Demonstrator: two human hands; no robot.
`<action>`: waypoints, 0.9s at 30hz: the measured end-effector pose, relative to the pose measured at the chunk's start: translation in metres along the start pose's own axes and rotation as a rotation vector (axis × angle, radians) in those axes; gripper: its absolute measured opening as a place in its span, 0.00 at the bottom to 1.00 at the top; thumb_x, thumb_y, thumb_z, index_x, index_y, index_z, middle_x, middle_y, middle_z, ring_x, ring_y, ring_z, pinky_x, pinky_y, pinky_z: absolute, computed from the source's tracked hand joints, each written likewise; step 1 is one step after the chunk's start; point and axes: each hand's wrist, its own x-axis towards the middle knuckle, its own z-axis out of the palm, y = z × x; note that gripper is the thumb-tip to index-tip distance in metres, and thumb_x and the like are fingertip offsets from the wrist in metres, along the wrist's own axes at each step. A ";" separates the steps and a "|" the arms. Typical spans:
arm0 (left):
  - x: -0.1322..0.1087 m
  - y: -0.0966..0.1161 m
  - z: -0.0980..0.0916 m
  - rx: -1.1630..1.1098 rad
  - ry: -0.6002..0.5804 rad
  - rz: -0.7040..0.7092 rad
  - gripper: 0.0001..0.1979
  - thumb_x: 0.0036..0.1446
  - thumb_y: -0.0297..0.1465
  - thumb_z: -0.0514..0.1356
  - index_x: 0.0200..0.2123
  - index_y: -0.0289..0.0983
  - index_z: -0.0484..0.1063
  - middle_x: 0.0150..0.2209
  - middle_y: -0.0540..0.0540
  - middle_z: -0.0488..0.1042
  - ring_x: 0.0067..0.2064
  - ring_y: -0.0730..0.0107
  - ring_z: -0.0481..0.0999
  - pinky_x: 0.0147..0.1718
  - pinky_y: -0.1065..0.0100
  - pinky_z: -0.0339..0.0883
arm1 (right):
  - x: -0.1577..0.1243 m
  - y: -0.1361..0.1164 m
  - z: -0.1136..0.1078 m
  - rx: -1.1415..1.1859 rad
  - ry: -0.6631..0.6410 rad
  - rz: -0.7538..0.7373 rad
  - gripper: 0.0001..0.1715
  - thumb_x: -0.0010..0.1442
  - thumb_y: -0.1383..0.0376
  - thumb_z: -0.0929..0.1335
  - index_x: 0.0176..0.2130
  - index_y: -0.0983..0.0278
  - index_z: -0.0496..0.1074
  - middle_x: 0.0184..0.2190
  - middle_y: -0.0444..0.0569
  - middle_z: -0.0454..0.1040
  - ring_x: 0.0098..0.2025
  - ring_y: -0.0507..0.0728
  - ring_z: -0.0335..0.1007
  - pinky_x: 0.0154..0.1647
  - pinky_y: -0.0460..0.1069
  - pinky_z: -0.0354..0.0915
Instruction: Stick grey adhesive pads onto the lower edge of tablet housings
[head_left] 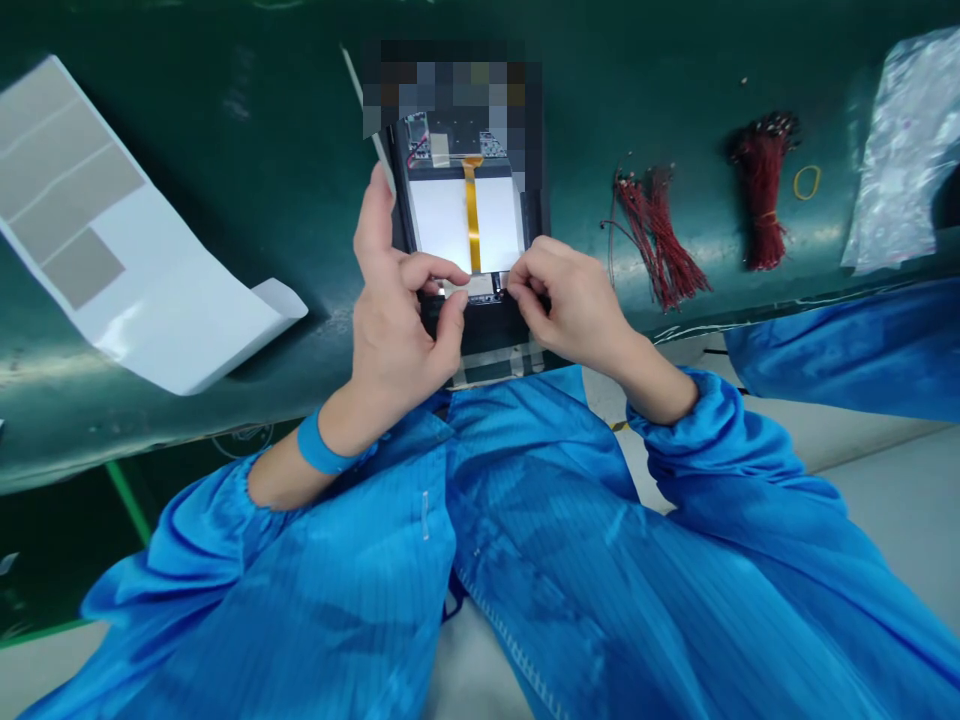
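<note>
An opened tablet-like device (534, 215) lies before me, with a white battery pack (435, 215) and an orange flat ribbon cable (472, 215) down its middle. Across its lower circuit board runs a short pale strip of tape (480, 286). My left hand (397, 310) is at the strip's left end, index finger and thumb curled close to it. A thin pale stick (366, 110) rises from the upper fingers of that hand. At the strip's right end my right hand (566, 295) is closed in a pinch; its fingertips hide whatever is between them.
On the green mat, a white backing sheet (172, 310) with grey adhesive pads (82, 265) lies left. Bundles of dark red wires (664, 240), a yellow rubber band (807, 183) and a clear plastic bag (900, 150) are right. Another blue sleeve (847, 345) shows at the right edge.
</note>
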 end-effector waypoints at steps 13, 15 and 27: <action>-0.020 -0.019 0.016 0.137 -0.110 0.108 0.28 0.73 0.44 0.60 0.71 0.41 0.65 0.58 0.38 0.80 0.54 0.49 0.82 0.58 0.41 0.71 | -0.003 -0.008 0.008 -0.256 -0.078 0.034 0.09 0.73 0.67 0.63 0.42 0.63 0.72 0.43 0.53 0.76 0.36 0.56 0.66 0.34 0.53 0.47; -0.022 -0.020 0.018 0.188 -0.084 0.134 0.28 0.72 0.43 0.61 0.70 0.42 0.66 0.60 0.37 0.79 0.55 0.49 0.81 0.57 0.42 0.72 | -0.003 -0.009 0.008 -0.272 -0.081 0.030 0.09 0.73 0.67 0.63 0.42 0.63 0.72 0.43 0.54 0.76 0.36 0.56 0.66 0.34 0.53 0.47; -0.023 -0.040 0.032 0.412 -0.116 0.276 0.28 0.76 0.37 0.53 0.75 0.41 0.64 0.57 0.37 0.79 0.51 0.52 0.78 0.57 0.48 0.68 | -0.010 -0.010 0.016 -0.304 -0.026 0.021 0.05 0.72 0.68 0.65 0.44 0.62 0.71 0.46 0.55 0.77 0.38 0.58 0.69 0.33 0.52 0.55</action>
